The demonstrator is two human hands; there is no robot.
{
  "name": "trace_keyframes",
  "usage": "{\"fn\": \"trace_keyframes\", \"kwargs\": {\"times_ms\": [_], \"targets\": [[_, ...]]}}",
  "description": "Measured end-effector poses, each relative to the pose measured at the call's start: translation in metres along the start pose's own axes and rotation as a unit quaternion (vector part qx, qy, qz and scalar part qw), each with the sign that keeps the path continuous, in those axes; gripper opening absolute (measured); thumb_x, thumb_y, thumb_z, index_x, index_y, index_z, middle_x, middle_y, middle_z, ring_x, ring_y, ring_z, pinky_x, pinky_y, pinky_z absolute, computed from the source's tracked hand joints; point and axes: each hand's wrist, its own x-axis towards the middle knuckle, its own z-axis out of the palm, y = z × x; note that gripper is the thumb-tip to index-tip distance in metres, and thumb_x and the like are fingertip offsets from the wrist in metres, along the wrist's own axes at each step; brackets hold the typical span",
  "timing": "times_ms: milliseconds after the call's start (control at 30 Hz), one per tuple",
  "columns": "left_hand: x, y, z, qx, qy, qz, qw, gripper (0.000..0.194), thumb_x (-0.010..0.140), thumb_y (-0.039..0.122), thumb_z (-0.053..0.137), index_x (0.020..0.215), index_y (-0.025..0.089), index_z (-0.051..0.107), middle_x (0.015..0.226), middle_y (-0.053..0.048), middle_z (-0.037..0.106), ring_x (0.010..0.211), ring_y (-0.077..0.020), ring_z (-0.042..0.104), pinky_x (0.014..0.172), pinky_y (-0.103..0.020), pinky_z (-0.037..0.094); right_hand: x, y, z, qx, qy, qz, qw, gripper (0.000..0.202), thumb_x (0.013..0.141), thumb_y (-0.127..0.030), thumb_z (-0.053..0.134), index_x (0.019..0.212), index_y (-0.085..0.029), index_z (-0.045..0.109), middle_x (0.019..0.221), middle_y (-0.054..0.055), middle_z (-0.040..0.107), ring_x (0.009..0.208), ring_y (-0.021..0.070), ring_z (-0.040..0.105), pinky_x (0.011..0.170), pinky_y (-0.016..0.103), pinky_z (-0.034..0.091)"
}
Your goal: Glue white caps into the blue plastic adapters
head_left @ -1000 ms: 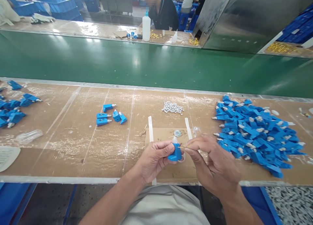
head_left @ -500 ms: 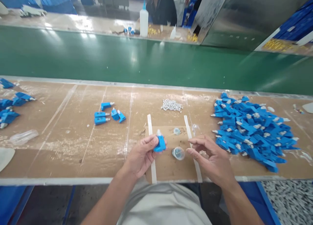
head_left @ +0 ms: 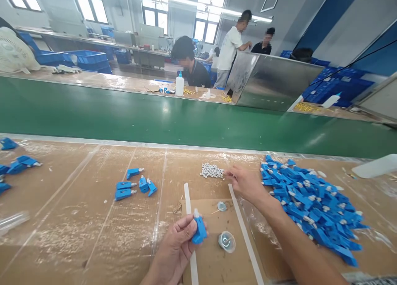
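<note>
A blue plastic part (head_left: 199, 230) with a white tip pointing up is pinched between the thumb and fingers of my left hand (head_left: 180, 243). My right hand (head_left: 245, 181) reaches forward to the right edge of a small pile of grey-white pellets (head_left: 212, 170). Its fingers are bent together there, and whether a pellet is between them is hidden. Right of my left hand stands a small clear cup (head_left: 227, 241) with a stick in it. Beyond the cup lies a smaller clear dish (head_left: 221, 206), also with a thin stick.
A large heap of blue parts (head_left: 310, 202) lies to the right. Several more blue parts (head_left: 124, 193) lie left of centre. White tape strips (head_left: 190, 227) border a cardboard patch. A green conveyor belt (head_left: 124, 111) runs behind; a co-worker (head_left: 195, 70) sits across it.
My right hand has moved forward from beside the cup to the pellet pile. My left hand still holds the blue part. The head view has tilted up, showing more of the room.
</note>
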Motion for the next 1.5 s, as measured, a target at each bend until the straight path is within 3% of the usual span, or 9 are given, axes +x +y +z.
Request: {"fn": "trace_keyframes", "kwargs": {"times_ms": [200, 500, 667, 800, 900, 1033, 1167, 1433, 1500], "targets": [[0.002, 0.002, 0.004, 0.008, 0.000, -0.002, 1.000, 0.028, 0.078, 0.030, 0.084, 0.098, 0.010, 0.080, 0.092, -0.014, 0.076, 0.077, -0.0165, 0.071, 0.065, -0.019, 0.054, -0.002, 0.012, -0.009, -0.036, -0.050, -0.045, 0.997, 0.019, 0.090, -0.010, 0.055, 0.093, -0.020, 0.071, 0.088, 0.005, 0.067, 0.082, 0.0201, 0.061, 0.070, 0.029, 0.037], [0.001, 0.002, 0.002, 0.006, 0.015, -0.004, 1.000, 0.028, 0.079, 0.030, 0.083, 0.098, 0.010, 0.079, 0.093, -0.013, 0.075, 0.076, -0.0148, 0.070, 0.063, -0.017, 0.055, 0.010, 0.008, 0.005, -0.036, -0.096, -0.070, 0.992, 0.021, 0.092, -0.013, 0.052, 0.084, -0.018, 0.071, 0.089, 0.007, 0.068, 0.081, 0.0198, 0.060, 0.069, 0.029, 0.038], [0.002, 0.002, 0.004, 0.009, 0.009, 0.005, 1.000, 0.025, 0.082, 0.028, 0.080, 0.100, 0.010, 0.079, 0.095, -0.014, 0.075, 0.079, -0.0145, 0.070, 0.063, -0.017, 0.055, 0.013, 0.010, 0.007, 0.038, -0.097, -0.055, 0.993, 0.017, 0.087, -0.008, 0.054, 0.078, -0.016, 0.066, 0.083, 0.007, 0.064, 0.076, 0.0181, 0.056, 0.070, 0.029, 0.039], [0.002, 0.003, 0.006, 0.009, 0.007, 0.005, 1.000, 0.025, 0.080, 0.025, 0.082, 0.100, 0.009, 0.079, 0.093, -0.014, 0.076, 0.077, -0.0152, 0.071, 0.061, -0.017, 0.055, 0.011, 0.011, 0.002, 0.168, -0.071, -0.032, 0.983, 0.014, 0.089, -0.016, 0.058, 0.076, -0.017, 0.062, 0.081, 0.005, 0.063, 0.076, 0.0173, 0.056, 0.074, 0.030, 0.044], [0.001, 0.003, 0.007, 0.004, 0.012, 0.010, 1.000, 0.024, 0.079, 0.024, 0.083, 0.098, 0.009, 0.080, 0.091, -0.014, 0.077, 0.075, -0.0153, 0.072, 0.060, -0.016, 0.055, 0.001, 0.007, -0.005, 0.308, -0.062, -0.016, 0.949, 0.022, 0.096, -0.036, 0.058, 0.085, -0.018, 0.062, 0.081, 0.004, 0.065, 0.074, 0.0174, 0.061, 0.071, 0.031, 0.051], [0.000, 0.006, 0.013, -0.003, 0.026, 0.011, 1.000, 0.023, 0.078, 0.022, 0.084, 0.097, 0.009, 0.080, 0.089, -0.013, 0.077, 0.074, -0.0149, 0.073, 0.059, -0.014, 0.056, -0.021, -0.004, -0.014, 0.488, -0.027, 0.019, 0.872, 0.037, 0.093, -0.056, 0.059, 0.095, -0.019, 0.061, 0.085, 0.005, 0.066, 0.073, 0.0166, 0.065, 0.062, 0.029, 0.055], [-0.002, 0.010, 0.024, -0.007, 0.013, 0.009, 1.000, 0.023, 0.077, 0.023, 0.085, 0.095, 0.010, 0.080, 0.087, -0.012, 0.077, 0.074, -0.0142, 0.073, 0.058, -0.014, 0.055, -0.043, -0.024, -0.021, 0.596, 0.002, 0.061, 0.801, 0.036, 0.088, -0.053, 0.071, 0.102, -0.020, 0.067, 0.082, 0.004, 0.065, 0.068, 0.0139, 0.064, 0.057, 0.024, 0.054], [-0.003, 0.018, 0.044, 0.004, -0.043, 0.016, 0.999, 0.024, 0.079, 0.026, 0.083, 0.097, 0.011, 0.080, 0.089, -0.011, 0.077, 0.076, -0.0134, 0.073, 0.061, -0.012, 0.055, -0.063, -0.054, -0.036, 0.721, 0.016, 0.125, 0.681, 0.025, 0.076, -0.040, 0.087, 0.087, -0.020, 0.076, 0.078, 0.002, 0.068, 0.064, 0.0100, 0.062, 0.051, 0.017, 0.053], [-0.002, 0.018, 0.047, 0.004, -0.048, 0.019, 0.999, 0.023, 0.081, 0.025, 0.082, 0.098, 0.011, 0.080, 0.089, -0.011, 0.077, 0.074, -0.0123, 0.072, 0.062, -0.012, 0.055, -0.067, -0.057, -0.037, 0.732, 0.023, 0.143, 0.666, 0.024, 0.073, -0.036, 0.090, 0.088, -0.020, 0.079, 0.079, 0.003, 0.071, 0.064, 0.0103, 0.065, 0.052, 0.016, 0.054]]}}
